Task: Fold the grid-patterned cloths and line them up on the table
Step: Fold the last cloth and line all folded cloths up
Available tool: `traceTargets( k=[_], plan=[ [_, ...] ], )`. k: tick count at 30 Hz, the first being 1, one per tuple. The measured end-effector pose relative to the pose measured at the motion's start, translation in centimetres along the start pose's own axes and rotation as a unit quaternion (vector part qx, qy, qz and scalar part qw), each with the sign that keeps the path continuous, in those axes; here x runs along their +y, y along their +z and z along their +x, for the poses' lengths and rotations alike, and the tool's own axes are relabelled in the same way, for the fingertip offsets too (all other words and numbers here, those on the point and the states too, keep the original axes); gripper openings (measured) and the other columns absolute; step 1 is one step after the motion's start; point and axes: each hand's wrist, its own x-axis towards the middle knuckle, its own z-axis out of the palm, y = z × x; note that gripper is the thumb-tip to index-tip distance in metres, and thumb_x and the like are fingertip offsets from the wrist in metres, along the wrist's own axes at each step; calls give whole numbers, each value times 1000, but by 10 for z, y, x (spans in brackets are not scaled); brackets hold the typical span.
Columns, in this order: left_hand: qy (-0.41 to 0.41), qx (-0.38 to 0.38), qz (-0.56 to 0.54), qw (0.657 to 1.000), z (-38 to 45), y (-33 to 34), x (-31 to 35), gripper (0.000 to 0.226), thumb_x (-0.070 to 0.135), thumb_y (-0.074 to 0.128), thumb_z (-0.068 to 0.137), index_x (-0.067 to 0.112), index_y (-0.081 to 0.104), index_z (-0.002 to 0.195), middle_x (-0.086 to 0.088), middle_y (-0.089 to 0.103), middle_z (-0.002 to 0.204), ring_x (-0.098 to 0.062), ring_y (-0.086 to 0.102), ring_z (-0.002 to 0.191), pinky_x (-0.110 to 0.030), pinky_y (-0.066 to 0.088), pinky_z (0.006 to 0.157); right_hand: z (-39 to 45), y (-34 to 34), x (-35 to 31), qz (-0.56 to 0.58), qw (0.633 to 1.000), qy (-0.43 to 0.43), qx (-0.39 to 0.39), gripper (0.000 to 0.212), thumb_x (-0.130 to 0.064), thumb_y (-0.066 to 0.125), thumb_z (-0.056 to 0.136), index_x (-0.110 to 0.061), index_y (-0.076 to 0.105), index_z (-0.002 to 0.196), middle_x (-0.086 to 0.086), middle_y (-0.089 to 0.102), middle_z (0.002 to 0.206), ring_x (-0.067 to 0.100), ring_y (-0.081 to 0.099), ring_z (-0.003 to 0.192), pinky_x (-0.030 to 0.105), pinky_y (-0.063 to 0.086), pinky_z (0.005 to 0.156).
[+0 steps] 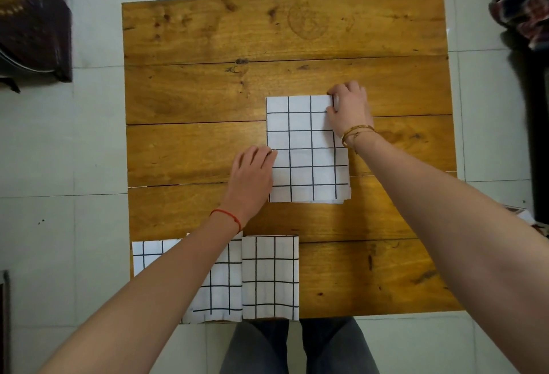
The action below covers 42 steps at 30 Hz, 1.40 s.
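I see the left hand [255, 168] flat on the folded cloth [307, 151], center frame; right hand [349, 103] pinching its upper-right corner. Next, prob.: join the bottom row [269, 278].

Pale tiled floor [98, 142]; wooden plank table [208, 91]; dark fabric heaps [35, 32] at both sides.

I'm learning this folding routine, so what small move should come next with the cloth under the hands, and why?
Probably fold it in half once more. The cloth in the middle is wider than the folded cloths lined up along the near edge. The right hand already pinches its far right corner, and the left hand rests on its left edge.
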Motion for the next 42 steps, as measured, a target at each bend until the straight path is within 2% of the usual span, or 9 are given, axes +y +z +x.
traceTargets(
  k=[6, 9, 13, 22, 27, 31, 34, 39, 42],
  plan=[
    [-5, 1, -35, 999, 1, 0, -2, 45, 14, 49, 95, 15, 47, 140, -4, 47, 137, -24, 38, 133, -43, 32, 114, 0, 3, -1, -16, 1000, 4, 22, 30, -8, 56, 84, -8, 51, 114, 13, 50, 117, 28, 44, 108, 35, 41, 87],
    [-31, 16, -83, 996, 4, -1, -2, 40, 13, 51, 95, 16, 52, 134, -5, 49, 131, -21, 43, 124, -37, 41, 104, -7, 3, 2, -6, 998, -3, 62, 33, -8, 61, 82, -5, 48, 111, 15, 48, 114, 29, 45, 104, 34, 41, 87],
    [-114, 60, -148, 980, 8, -4, 3, 27, 17, 54, 94, 15, 58, 121, -3, 52, 115, -16, 47, 105, -33, 47, 89, -27, 2, 13, 46, 995, 71, 60, 24, -15, 64, 83, -6, 51, 102, 12, 50, 108, 26, 47, 100, 35, 44, 84],
    [-282, 49, -279, 917, 26, -1, 15, 20, 23, 64, 88, 13, 58, 104, 1, 52, 96, -20, 54, 96, -38, 50, 86, -81, 13, 34, 124, 973, 194, 16, 24, -37, 64, 84, -14, 58, 85, 1, 50, 95, 18, 52, 84, 30, 40, 68],
    [-338, 48, -315, 885, 36, 2, 20, 18, 19, 67, 86, 12, 61, 101, -4, 59, 101, -22, 58, 98, -40, 52, 86, -88, 19, 28, 172, 960, 222, 12, 18, -30, 67, 84, -15, 58, 86, 0, 55, 88, 15, 51, 76, 27, 38, 62],
    [-368, 52, -361, 855, 38, -3, 22, 9, 13, 66, 86, 14, 65, 94, 3, 62, 93, -17, 63, 92, -31, 54, 79, -88, 21, 27, 231, 938, 256, 20, 12, -21, 69, 83, -16, 58, 80, -3, 55, 71, 15, 54, 70, 27, 45, 63],
    [-367, 57, -362, 855, 36, -7, 21, 8, 9, 67, 85, 15, 65, 91, 2, 66, 89, -14, 63, 85, -26, 53, 75, -91, 16, 30, 261, 932, 252, 26, 11, -18, 69, 82, -15, 59, 80, -3, 57, 73, 12, 53, 71, 21, 41, 62],
    [-386, 24, -415, 824, 35, -14, 22, 26, 21, 80, 77, 15, 64, 97, 3, 67, 88, -10, 60, 84, -26, 53, 80, -93, 10, 31, 315, 914, 254, 12, 13, -18, 70, 82, -15, 57, 84, -7, 52, 64, 5, 49, 61, 15, 37, 55],
    [-399, -3, -429, 811, 35, -16, 23, 18, 21, 80, 77, 19, 68, 91, 3, 68, 99, -11, 59, 94, -25, 49, 88, -93, 8, 31, 380, 884, 274, -9, 19, -17, 72, 82, -15, 55, 89, -6, 54, 67, 5, 51, 63, 17, 40, 57]
  ],
)
